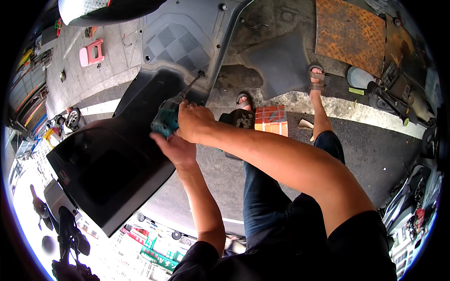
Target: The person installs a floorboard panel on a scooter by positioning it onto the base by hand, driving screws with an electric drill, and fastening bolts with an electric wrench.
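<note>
A teal power drill (pixel 165 118) is tilted over the scooter's grey plastic footboard (pixel 185 28). Its long thin bit (pixel 191 86) reaches up and right, with the tip at a dark hole (pixel 201 74) near the footboard's lower edge; whether it touches a screw is too small to tell. My right hand (pixel 194 121) is closed around the drill, its fingers partly hidden. Against the drill's rear end, my left hand (pixel 176 147) grips with the thumb side along the body. Below them lies the scooter's black body panel (pixel 117 164).
An orange carton (pixel 271 121) sits by my foot. A dark mat (pixel 281 63) and a rusty metal plate (pixel 349 35) lie on the ground ahead. A pink stool (pixel 92 53) stands at the far left. Scooter parts (pixel 384 96) are at the right.
</note>
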`<act>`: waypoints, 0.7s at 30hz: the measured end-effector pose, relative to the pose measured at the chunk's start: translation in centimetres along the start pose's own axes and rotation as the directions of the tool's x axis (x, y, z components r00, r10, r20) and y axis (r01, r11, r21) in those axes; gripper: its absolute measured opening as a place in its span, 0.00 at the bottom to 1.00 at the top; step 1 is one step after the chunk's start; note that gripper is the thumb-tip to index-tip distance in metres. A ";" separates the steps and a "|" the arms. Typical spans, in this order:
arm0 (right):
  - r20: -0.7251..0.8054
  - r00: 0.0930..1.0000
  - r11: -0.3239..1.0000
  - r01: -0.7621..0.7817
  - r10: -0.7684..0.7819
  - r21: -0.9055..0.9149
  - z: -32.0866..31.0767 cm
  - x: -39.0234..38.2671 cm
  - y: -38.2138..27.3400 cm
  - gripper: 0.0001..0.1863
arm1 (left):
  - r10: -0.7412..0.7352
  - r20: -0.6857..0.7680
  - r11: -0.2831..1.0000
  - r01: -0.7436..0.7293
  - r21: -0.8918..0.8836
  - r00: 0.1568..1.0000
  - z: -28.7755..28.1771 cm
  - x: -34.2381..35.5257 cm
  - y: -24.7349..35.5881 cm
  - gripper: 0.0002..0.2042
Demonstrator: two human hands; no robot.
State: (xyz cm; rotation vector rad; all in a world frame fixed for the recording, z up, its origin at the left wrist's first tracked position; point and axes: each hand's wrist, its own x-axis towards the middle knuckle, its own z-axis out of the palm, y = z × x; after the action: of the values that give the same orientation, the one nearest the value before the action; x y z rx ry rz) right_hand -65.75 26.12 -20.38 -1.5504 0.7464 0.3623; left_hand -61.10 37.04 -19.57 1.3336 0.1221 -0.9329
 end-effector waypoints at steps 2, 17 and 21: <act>-0.037 0.999 1.000 -0.005 0.004 -0.014 -0.4 -0.1 0.5 0.42 | -0.032 0.272 0.930 0.128 -0.346 0.962 -2.1 1.1 -1.1 0.35; -0.025 0.958 0.953 0.282 -0.287 -0.114 -2.0 -10.5 6.2 0.42 | -0.400 0.359 0.834 0.497 -0.240 0.843 0.0 2.2 -1.8 0.16; -0.364 0.877 0.948 0.261 -0.313 -0.185 2.5 -14.1 13.3 0.33 | -0.480 0.186 0.871 0.492 -0.018 0.857 2.5 -2.9 -4.5 0.20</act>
State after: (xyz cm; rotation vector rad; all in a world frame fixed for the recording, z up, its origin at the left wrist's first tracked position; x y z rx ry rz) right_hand -84.22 32.34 -22.00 -1.8564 0.7908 -0.1300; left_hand -66.84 36.57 -20.67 1.1706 0.3645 -1.4604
